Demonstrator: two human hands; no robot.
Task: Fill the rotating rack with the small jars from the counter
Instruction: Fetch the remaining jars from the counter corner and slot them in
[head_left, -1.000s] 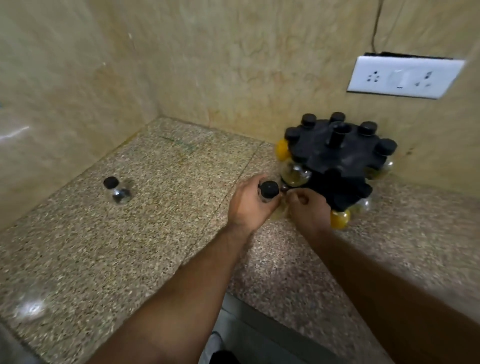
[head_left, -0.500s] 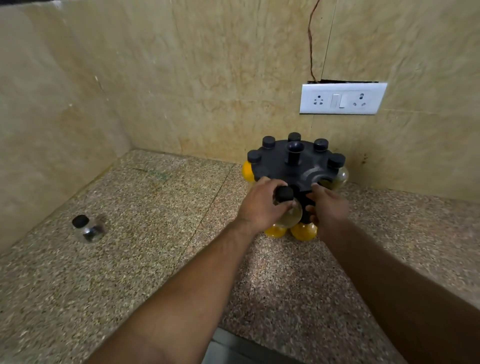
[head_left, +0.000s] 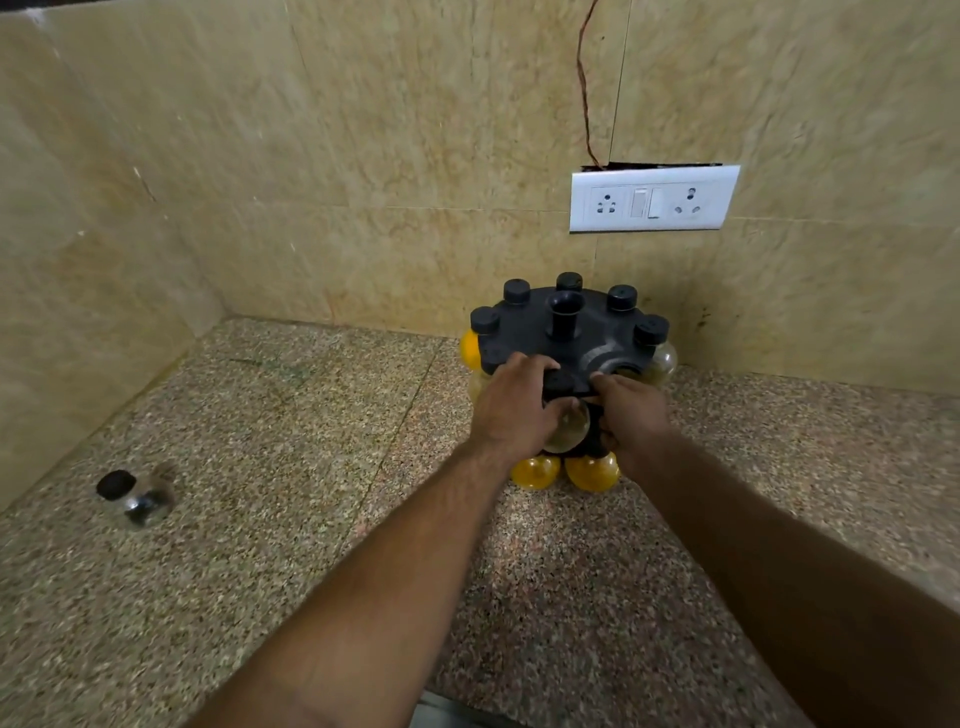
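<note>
1. The person's left hand (head_left: 511, 410) wraps its fingers around a small round clear glass jar with a black cap (head_left: 567, 428), and holds it at the near edge of the black plastic rotating rack (head_left: 561, 338). This looks like the seating of the jar into a slot on the upper tier.
2. The right hand (head_left: 636, 415) grips the rack's near rim just beside that jar, with the fingers curled over the edge. I judge that it steadies the rack so that it does not turn while the jar goes in.
3. The rack stands on the speckled granite counter (head_left: 311, 519), close to the tiled back wall and below the white switch-and-socket plate (head_left: 654, 200).
4. On the top tier, five black caps show around the far side. An open round slot (head_left: 626, 370) to the right of the held jar appears empty.
5. The held jar looks clear, and I cannot tell what is in it.
6. Two amber-yellow round jars (head_left: 563, 472) hang on the lower tier below the hands, and they seem to hold yellow powder.
7. One more small clear jar with a black cap (head_left: 136, 496) stands far to the left on the counter, well apart from the rack. It holds something dark at the bottom.
8. Judging by the open slot and this lone jar, the task is nearly done.
</note>
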